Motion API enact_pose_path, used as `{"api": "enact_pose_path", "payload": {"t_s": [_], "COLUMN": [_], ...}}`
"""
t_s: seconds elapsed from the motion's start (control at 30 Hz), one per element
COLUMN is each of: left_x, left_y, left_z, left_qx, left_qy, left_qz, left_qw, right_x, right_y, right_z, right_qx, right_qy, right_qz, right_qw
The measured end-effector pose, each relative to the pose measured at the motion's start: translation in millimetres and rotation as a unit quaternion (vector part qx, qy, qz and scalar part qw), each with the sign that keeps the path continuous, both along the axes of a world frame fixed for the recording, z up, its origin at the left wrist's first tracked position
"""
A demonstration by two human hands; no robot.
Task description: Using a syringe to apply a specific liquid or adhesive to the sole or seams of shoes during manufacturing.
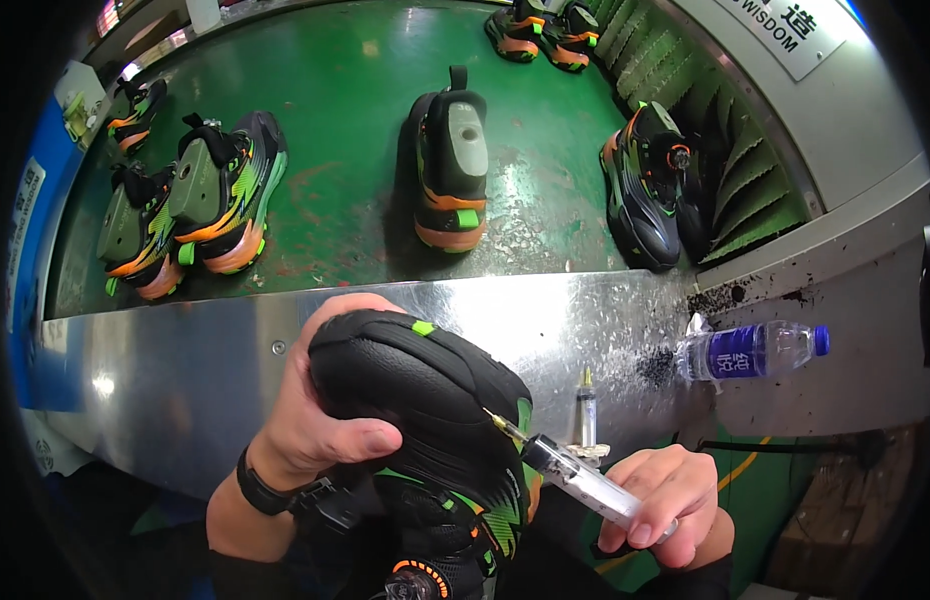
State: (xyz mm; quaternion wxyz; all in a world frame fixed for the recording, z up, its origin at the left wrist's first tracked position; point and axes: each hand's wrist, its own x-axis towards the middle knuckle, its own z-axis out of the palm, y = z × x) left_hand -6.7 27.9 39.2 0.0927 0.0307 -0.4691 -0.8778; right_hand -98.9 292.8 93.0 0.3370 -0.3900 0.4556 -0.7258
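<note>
A black rubber-soled shoe (pixel 425 400) is gripped sole-up by the left hand (pixel 320 425); a clear plastic syringe (pixel 575 475), clasped in the right hand (pixel 670 500), is angled up-left, needle at the sole's edge.

White rectangular sign (pixel 785 30) with dark lettering — top right, far beyond the right hand's fingers (pixel 650 525). Blue label (pixel 730 352) on a lying clear bottle (pixel 755 350) — up-right of them.

Shoe (pixel 425 390) in left hand (pixel 320 425): black rubber sole, bumpy, bit shiny. Syringe (pixel 585 480) in right hand (pixel 670 500): clear smooth plastic, thin metal needle. Counter (pixel 545 320): bare metal, shiny, scratched, black crumbs on it. Belt (pixel 355 120): green, worn, patchy, wet-looking shine. Bottle (pixel 750 350): clear plastic, blue label. Wristband (pixel 260 490): black, matt.
</note>
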Motion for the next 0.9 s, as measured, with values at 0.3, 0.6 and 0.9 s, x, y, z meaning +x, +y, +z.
{"api": "enact_pose_path", "payload": {"t_s": [0.3, 0.6, 0.9], "left_x": [-2, -10, -10], "left_y": [2, 4, 3], "left_z": [-6, -6, -11], "left_qx": [0.028, -0.01, 0.004], "left_qy": [-0.055, -0.075, -0.08], "left_qz": [0.043, 0.033, 0.017], "left_qw": [0.997, 0.997, 0.997], "right_x": [3, 2, -10], "right_y": [9, 23, 33], "right_z": [-14, -32, -20], "right_qx": [0.005, -0.001, -0.119], "right_qy": [-0.008, -0.008, 0.042], "right_qz": [-0.011, -0.005, -0.018], "right_qw": [1.0, 1.0, 0.992]}}
